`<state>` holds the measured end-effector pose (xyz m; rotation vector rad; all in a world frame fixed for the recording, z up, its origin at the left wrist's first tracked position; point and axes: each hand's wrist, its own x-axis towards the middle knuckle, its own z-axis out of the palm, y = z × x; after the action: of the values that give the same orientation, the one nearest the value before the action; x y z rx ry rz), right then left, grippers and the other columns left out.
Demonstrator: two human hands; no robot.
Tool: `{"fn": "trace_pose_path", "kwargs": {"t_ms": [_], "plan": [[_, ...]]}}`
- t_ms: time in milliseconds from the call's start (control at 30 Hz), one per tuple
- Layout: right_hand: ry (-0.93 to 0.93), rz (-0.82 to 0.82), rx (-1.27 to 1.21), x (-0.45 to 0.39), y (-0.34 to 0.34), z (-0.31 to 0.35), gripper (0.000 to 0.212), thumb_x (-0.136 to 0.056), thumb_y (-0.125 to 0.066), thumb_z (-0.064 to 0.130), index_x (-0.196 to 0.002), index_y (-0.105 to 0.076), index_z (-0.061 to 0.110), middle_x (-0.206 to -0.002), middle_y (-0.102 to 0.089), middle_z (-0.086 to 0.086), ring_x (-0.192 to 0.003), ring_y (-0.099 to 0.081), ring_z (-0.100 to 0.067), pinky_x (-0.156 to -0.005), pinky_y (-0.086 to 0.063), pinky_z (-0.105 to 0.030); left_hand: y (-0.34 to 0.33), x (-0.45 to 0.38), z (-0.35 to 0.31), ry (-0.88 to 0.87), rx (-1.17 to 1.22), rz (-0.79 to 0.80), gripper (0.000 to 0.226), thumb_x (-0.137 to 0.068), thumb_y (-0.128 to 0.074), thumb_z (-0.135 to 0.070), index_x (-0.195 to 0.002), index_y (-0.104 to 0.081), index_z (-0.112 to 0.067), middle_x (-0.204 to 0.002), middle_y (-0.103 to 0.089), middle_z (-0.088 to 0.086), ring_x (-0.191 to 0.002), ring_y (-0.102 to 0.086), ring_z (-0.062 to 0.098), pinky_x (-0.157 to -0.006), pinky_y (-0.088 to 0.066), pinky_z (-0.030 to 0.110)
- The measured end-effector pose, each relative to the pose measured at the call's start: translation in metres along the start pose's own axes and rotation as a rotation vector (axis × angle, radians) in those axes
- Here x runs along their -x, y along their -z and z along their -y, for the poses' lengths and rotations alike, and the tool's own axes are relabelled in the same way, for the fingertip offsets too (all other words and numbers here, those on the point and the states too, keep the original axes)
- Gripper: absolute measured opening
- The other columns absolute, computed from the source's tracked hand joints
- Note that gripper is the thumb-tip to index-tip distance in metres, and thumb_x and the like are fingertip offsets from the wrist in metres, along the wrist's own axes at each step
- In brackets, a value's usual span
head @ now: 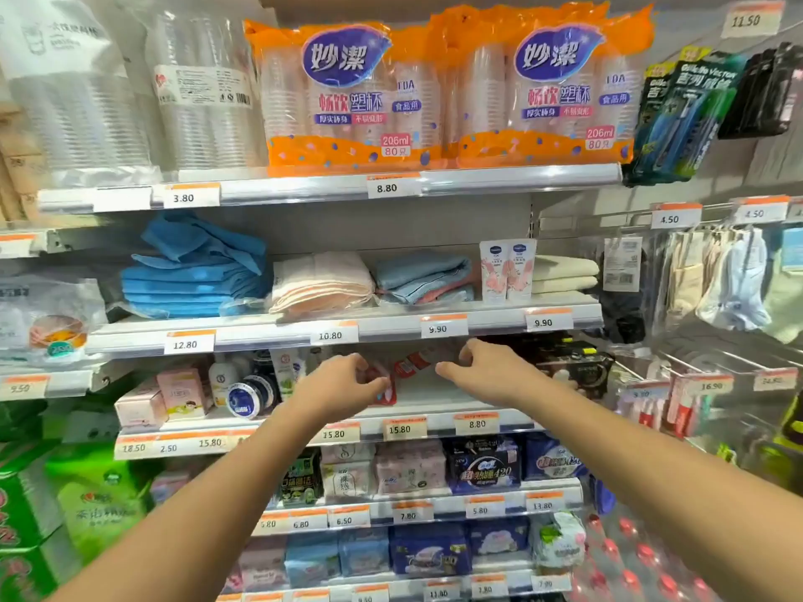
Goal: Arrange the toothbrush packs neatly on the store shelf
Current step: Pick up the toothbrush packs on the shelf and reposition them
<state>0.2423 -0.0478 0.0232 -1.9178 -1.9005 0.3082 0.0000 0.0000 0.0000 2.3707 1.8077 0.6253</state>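
I am reaching both hands into the shelf (434, 421) just under the towels. My left hand (343, 384) is curling its fingers onto a red-and-white toothbrush pack (384, 384), seemingly gripping it. My right hand (486, 371) is hovering beside a tilted pack (417, 360), fingers bent; I cannot tell whether they grip. I judge straightening is underway; next, squaring the packs upright.

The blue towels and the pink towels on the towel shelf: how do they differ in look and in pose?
The blue towels are saturated blue; the pink towels are pale pink and cream. The blue towels make a taller pile with a rumpled piece on top; the pink towels lie lower and tidier. The blue towels lie left of the pink towels. Both are folded and rest on the same shelf.
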Motion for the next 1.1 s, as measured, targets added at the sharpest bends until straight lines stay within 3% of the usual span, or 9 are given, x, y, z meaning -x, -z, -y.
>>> {"fn": "trace_pose_path", "kwargs": {"t_ms": [433, 567, 667, 767, 867, 933, 1000, 1067, 1100], "plan": [[0.022, 0.111, 0.045, -0.099, -0.053, -0.032, 0.091, -0.085, -0.048, 0.074, -0.152, -0.045, 0.011, -0.148, -0.053, -0.011, -0.128, -0.055, -0.031, -0.1, -0.051, -0.045, -0.065, -0.069, 0.017, 0.127, -0.063, 0.088, 0.052, -0.082, -0.053, -0.064, -0.105, -0.056, -0.018, -0.098, -0.057, 0.004, -0.087, -0.06, 0.025, -0.074, -0.052, 0.037], [0.026, 0.147, 0.053, -0.132, -0.063, -0.039, 0.071, -0.092, -0.047, 0.068, -0.122, -0.069, 0.007, -0.113, -0.071, -0.011, -0.101, -0.067, -0.027, -0.086, -0.055, -0.036, -0.082, -0.09, 0.019, 0.207, -0.044, 0.066, 0.041, -0.088, -0.057, -0.057, -0.07, -0.047, -0.021, -0.072, -0.058, 0.0, -0.069, -0.058, 0.022, -0.059, -0.041, 0.032], [0.045, 0.212, 0.125, -0.153, -0.07, -0.038, 0.067, -0.101, -0.035, 0.065, -0.136, -0.066, 0.017, -0.144, -0.06, -0.013, -0.127, -0.057, -0.03, -0.103, -0.047, -0.038, -0.093, -0.106, 0.024, 0.285, -0.057, 0.126, 0.056, -0.089, -0.05, -0.064, -0.061, -0.054, -0.016, -0.065, -0.061, 0.002, -0.065, -0.06, 0.022, -0.058, -0.042, 0.03], [0.015, 0.36, 0.104, -0.18, -0.083, -0.043, 0.066, -0.104, -0.031, 0.064, -0.158, -0.041, 0.027, -0.158, -0.046, 0.001, -0.148, -0.038, -0.026, -0.119, -0.032, -0.04, -0.101, -0.124, 0.031, 0.361, -0.04, 0.258, 0.063, -0.093, -0.04, -0.071, -0.08, -0.068, -0.015, -0.085, -0.069, 0.004, -0.085, -0.065, 0.025, -0.076, -0.049, 0.033], [-0.077, 0.369, 0.081, -0.209, -0.1, -0.052, 0.07, -0.094, -0.047, 0.07, -0.15, -0.05, 0.027, -0.152, -0.052, -0.002, -0.14, -0.048, -0.027, -0.112, -0.04, -0.043, -0.106, -0.142, 0.043, 0.205, 0.1, 0.456, 0.027, -0.103, -0.044, -0.044, -0.105, -0.061, -0.023, -0.098, -0.066, 0.0, -0.087, -0.058, 0.011, -0.084, -0.046, 0.014], [-0.014, 0.321, 0.092, -0.211, -0.1, -0.044, 0.064, -0.103, -0.043, 0.058, -0.155, -0.042, 0.021, -0.16, -0.041, -0.006, -0.146, -0.039, -0.028, -0.117, -0.031, -0.037, -0.117, -0.16, 0.057, 0.074, 0.085, 0.423, 0.024, -0.103, -0.047, -0.038, -0.099, -0.062, -0.02, -0.091, -0.065, 0.006, -0.084, -0.054, 0.016, -0.09, -0.039, 0.022], [0.105, 0.197, 0.141, -0.214, -0.097, -0.032, 0.052, -0.108, -0.042, 0.047, -0.152, -0.042, 0.019, -0.157, -0.042, -0.007, -0.143, -0.04, -0.027, -0.112, -0.03, -0.03, -0.136, -0.169, 0.064, 0.171, 0.11, 0.381, 0.025, -0.1, -0.056, -0.043, -0.098, -0.06, -0.019, -0.086, -0.062, 0.004, -0.074, -0.052, 0.012, -0.074, -0.032, 0.025], [0.177, 0.142, 0.12, -0.224, -0.104, -0.026, 0.046, -0.106, -0.048, 0.039, -0.147, -0.047, 0.019, -0.152, -0.048, -0.007, -0.138, -0.044, -0.026, -0.107, -0.032, -0.028, -0.144, -0.174, 0.064, 0.188, 0.176, 0.224, 0.045, -0.087, -0.061, -0.061, -0.114, -0.058, -0.025, -0.104, -0.064, 0.0, -0.09, -0.056, 0.013, -0.084, -0.046, 0.016], [0.193, 0.133, 0.133, -0.228, -0.108, -0.027, 0.044, -0.105, -0.05, 0.037, -0.146, -0.049, 0.02, -0.149, -0.05, -0.006, -0.137, -0.045, -0.026, -0.105, -0.033, -0.027, -0.145, -0.175, 0.063, 0.159, 0.11, 0.135, 0.058, -0.078, -0.061, -0.071, -0.12, -0.055, -0.032, -0.118, -0.062, 0.001, -0.106, -0.055, 0.02, -0.091, -0.048, 0.029]]}}
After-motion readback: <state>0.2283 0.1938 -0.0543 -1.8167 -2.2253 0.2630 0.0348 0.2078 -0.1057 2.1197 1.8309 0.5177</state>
